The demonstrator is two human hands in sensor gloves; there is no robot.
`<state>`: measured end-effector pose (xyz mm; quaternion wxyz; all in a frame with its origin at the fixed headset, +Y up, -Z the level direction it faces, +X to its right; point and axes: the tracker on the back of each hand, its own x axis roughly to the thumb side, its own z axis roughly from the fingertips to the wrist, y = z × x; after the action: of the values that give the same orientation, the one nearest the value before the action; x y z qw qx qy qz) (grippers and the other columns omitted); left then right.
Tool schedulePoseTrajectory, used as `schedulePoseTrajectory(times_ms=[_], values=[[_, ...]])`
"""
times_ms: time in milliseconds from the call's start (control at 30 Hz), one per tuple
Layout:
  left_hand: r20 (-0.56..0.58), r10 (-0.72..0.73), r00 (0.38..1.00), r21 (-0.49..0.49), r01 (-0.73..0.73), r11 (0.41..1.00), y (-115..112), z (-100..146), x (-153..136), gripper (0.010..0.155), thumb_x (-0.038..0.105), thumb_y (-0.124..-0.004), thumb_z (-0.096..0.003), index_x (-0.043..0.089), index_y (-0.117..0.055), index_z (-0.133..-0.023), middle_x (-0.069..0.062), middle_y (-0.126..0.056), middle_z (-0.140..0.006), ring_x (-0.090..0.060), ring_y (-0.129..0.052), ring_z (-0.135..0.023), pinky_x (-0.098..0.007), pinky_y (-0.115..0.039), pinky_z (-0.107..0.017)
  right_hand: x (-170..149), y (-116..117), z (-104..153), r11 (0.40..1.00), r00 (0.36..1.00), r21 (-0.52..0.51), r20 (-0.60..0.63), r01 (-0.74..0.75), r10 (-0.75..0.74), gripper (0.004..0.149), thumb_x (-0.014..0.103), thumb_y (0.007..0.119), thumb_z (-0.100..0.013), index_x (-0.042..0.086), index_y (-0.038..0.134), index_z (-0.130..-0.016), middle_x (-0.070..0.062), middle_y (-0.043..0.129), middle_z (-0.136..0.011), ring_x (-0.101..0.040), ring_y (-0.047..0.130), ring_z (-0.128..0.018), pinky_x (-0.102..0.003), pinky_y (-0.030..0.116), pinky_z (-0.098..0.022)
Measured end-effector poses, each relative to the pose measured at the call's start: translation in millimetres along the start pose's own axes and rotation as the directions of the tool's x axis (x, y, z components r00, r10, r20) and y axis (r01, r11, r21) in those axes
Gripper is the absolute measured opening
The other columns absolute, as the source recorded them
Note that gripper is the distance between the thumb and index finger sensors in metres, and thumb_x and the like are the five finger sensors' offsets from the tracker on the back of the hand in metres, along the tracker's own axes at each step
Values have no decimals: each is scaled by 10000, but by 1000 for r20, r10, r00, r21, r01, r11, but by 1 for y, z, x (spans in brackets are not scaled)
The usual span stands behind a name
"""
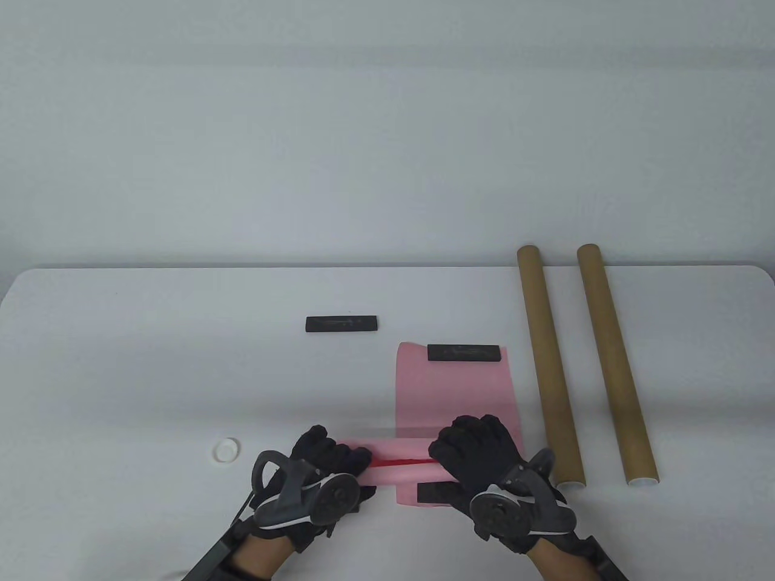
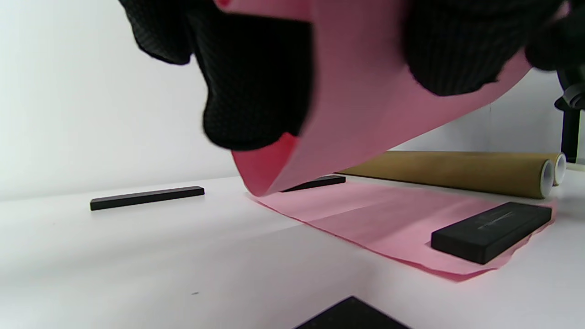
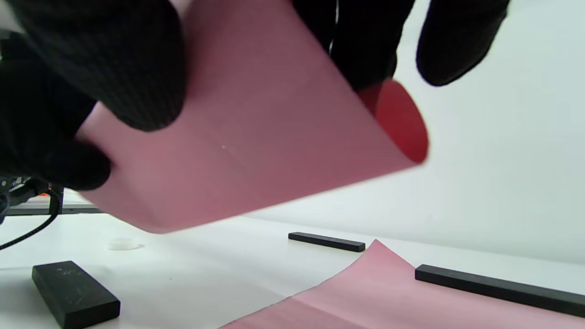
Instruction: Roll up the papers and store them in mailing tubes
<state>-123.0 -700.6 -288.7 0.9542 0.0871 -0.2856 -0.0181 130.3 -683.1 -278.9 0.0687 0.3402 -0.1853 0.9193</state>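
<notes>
Now both hands, left hand (image 1: 327, 466) and right hand (image 1: 478, 448), have fingers curled around the thin, floppy pink paper (image 1: 454, 393); hold its rolled ends gently.

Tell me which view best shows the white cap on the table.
Table view: the white cap sits whole and unobstructed, left of the left hand. The right wrist view shows it small and blurred; the left wrist view misses it.

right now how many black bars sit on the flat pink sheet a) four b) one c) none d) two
d) two: one black bar lies across the far edge of the flat pink sheet and another bar sits on its near edge, while a third bar lies off it on the bare table.
</notes>
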Motion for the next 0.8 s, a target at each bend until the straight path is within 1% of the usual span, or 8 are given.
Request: schedulePoseTrajectory(times_ms=[100, 167, 333, 433, 533, 600, 700, 800], values=[[19, -58, 998, 45, 57, 997, 3, 1, 4, 671, 609, -838, -352, 318, -710, -943, 67, -930, -800, -167, -992, -745, -505, -671, -722, -4, 0, 0, 999, 1000, 24, -14, 23, -23, 537, 623, 817, -424, 181, 988, -676, -81, 1040, -678, -396, 1016, -704, -687, 741, -605], [25, -63, 998, 68, 61, 996, 6, 2, 5, 631, 610, -826, -355, 323, -748, -912, 93, -960, -709, -136, -1015, -676, -493, -687, -715, -7, 1, 0, 995, 995, 42, -25, 95, -94, 570, 655, 782, -423, 174, 1014, -623, -85, 1061, -630, -399, 1032, -669, -684, 747, -595], [15, 40, 999, 28, -41, 999, 6, 1, -1, 612, 684, -737, -335, 299, -880, -789, 119, -1037, -463, -91, -1083, -435, -470, -746, -692, -2, 2, 1, 999, 999, 34, 13, 38, -39, 723, 588, 895, -405, 143, 779, -963, -151, 795, -1000, -500, 777, -946, -723, 642, -651], [16, 31, 999, 19, -32, 999, 5, 0, -1, 631, 695, -736, -329, 297, -881, -797, 119, -1045, -475, -92, -1093, -446, -469, -747, -694, 1, 3, 1, 1000, 1000, 11, 10, -4, 4, 584, 511, 899, -429, 170, 840, -899, -127, 853, -952, -468, 828, -920, -711, 661, -650], [31, -20, 999, 47, 18, 999, 5, 2, 3, 659, 646, -794, -348, 317, -752, -917, 77, -968, -746, -154, -1021, -700, -495, -686, -718, -2, 2, 0, 1000, 1000, 16, -12, 26, -26, 548, 591, 835, -432, 163, 946, -756, -110, 967, -814, -449, 915, -838, -708, 694, -624], [39, -57, 998, 78, 54, 995, 8, 3, 6, 638, 635, -794, -354, 321, -757, -908, 88, -971, -720, -138, -1020, -682, -490, -691, -714, -5, 2, 0, 998, 998, 21, -24, 58, -57, 573, 631, 794, -430, 161, 981, -698, -108, 1002, -759, -446, 940, -808, -707, 705, -613], [24, 24, 999, 64, -25, 998, 10, 2, 2, 624, 696, -724, -331, 311, -878, -797, 112, -1040, -501, -96, -1085, -460, -459, -746, -689, -5, 3, 1, 999, 998, 4, -32, 53, -52, 674, 633, 836, -412, 128, 900, -854, -153, 895, -909, -505, 832, -894, -723, 668, -627], [16, 59, 998, 45, -59, 997, 8, 2, -1, 636, 708, -708, -324, 297, -908, -765, 113, -1052, -438, -90, -1092, -393, -454, -761, -683, -2, 4, 1, 1000, 1000, -4, -17, 3, -3, 685, 533, 899, -421, 131, 780, -963, -165, 784, -1006, -530, 749, -949, -735, 629, -647]])
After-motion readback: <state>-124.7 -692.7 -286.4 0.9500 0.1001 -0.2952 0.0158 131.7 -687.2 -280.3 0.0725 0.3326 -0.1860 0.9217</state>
